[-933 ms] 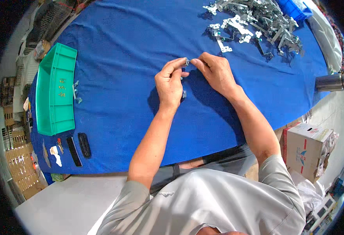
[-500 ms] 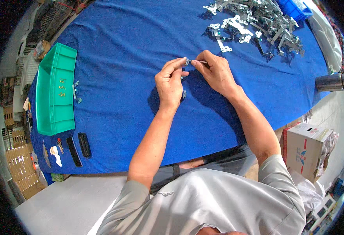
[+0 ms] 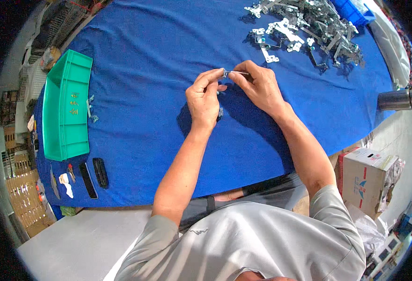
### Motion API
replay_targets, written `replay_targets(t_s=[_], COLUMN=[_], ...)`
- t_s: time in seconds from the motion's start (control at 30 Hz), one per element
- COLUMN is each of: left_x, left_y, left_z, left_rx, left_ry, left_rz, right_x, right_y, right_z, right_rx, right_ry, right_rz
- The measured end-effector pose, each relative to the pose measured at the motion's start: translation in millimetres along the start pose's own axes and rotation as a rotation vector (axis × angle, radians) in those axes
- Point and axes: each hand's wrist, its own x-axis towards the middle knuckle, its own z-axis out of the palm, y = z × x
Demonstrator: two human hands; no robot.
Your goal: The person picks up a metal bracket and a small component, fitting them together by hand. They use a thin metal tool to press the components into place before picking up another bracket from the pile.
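Observation:
My left hand (image 3: 202, 99) is closed around a small metal bracket (image 3: 225, 74), whose far end shows between the fingertips. Another bit of it (image 3: 221, 113) appears below the palm, so most of the piece is hidden. My right hand (image 3: 260, 90) meets it fingertip to fingertip, pinching a thin pale rod (image 3: 241, 72) that points at the bracket's end. The rod's kind is too small to tell. Both hands are held above the blue cloth (image 3: 145, 93).
A heap of metal brackets (image 3: 327, 40) lies far right beside a blue bin (image 3: 353, 13). At left stands a green tray (image 3: 74, 153) with several brass-coloured bits (image 3: 74, 104); a loose bracket (image 3: 91, 109) touches its side. A metal flask (image 3: 398, 99) lies at the right edge.
Both hands keep nearly the same place and grip. The rod and the bracket's end have shifted only very slightly.

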Motion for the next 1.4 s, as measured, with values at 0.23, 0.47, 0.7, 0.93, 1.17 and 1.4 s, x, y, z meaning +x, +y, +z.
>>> replay_targets(t_s=[0.23, 0.47, 0.7, 0.93, 1.17, 1.4], left_x=[0, 0, -1, -2, -2, -1], left_y=[-1, 0, -2, -1, 0, -1], left_z=[-1, -1, -1, 1, 1, -1], left_rx=[-0.002, 0.014, -0.006, -0.01, 0.011, -0.003], left_ry=[0.002, -0.002, 0.006, 0.009, 0.005, 0.005], left_rz=[0.002, 0.001, -0.024, -0.018, -0.009, -0.02], right_x=[1, 1, 0, -1, 0, 1], right_y=[0, 0, -3, 0, 1, -5], right_z=[-1, -3, -2, -1, -4, -3], right_rx=[-0.061, -0.119, -0.027, -0.03, -0.078, -0.021], right_ry=[-0.052, -0.088, -0.033, -0.05, -0.088, -0.04], right_rz=[0.007, 0.068, 0.015, 0.035, 0.092, 0.027])
